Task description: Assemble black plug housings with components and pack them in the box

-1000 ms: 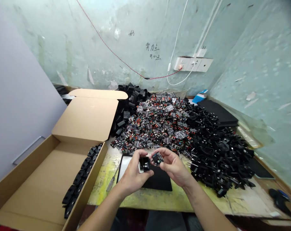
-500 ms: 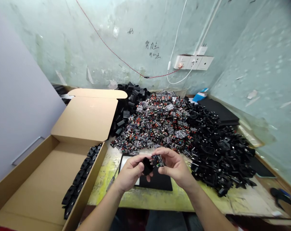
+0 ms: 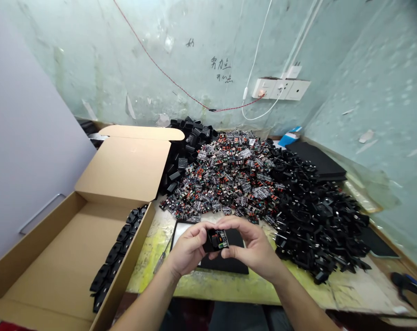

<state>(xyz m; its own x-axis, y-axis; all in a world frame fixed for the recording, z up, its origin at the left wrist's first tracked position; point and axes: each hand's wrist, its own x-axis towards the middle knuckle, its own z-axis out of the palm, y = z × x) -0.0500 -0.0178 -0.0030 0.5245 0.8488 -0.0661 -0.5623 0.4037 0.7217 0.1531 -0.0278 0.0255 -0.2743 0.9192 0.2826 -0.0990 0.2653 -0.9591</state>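
Between thumb and fingers my left hand (image 3: 188,246) grips a small black plastic housing (image 3: 208,246), its open side turned to the right. My right hand (image 3: 249,243) pinches a small circuit board (image 3: 222,239) with electronic components on it. The board sits at the housing's opening, apparently partly inside; fingers hide how deep it is. Below both hands lies a flat black pad (image 3: 225,265) on the table. Behind them rises a large heap of similar circuit boards (image 3: 229,174).
Black housings (image 3: 191,138) are piled at the back. To the right is a heap of black plug parts (image 3: 318,216). An open cardboard box (image 3: 53,248) on the left holds rows of black pieces (image 3: 115,253). A screwdriver (image 3: 162,257) lies beside the pad.
The circuit board and the black housing, held apart at an angle before, have come together. My right hand has moved slightly left and the board now meets the housing's opening.
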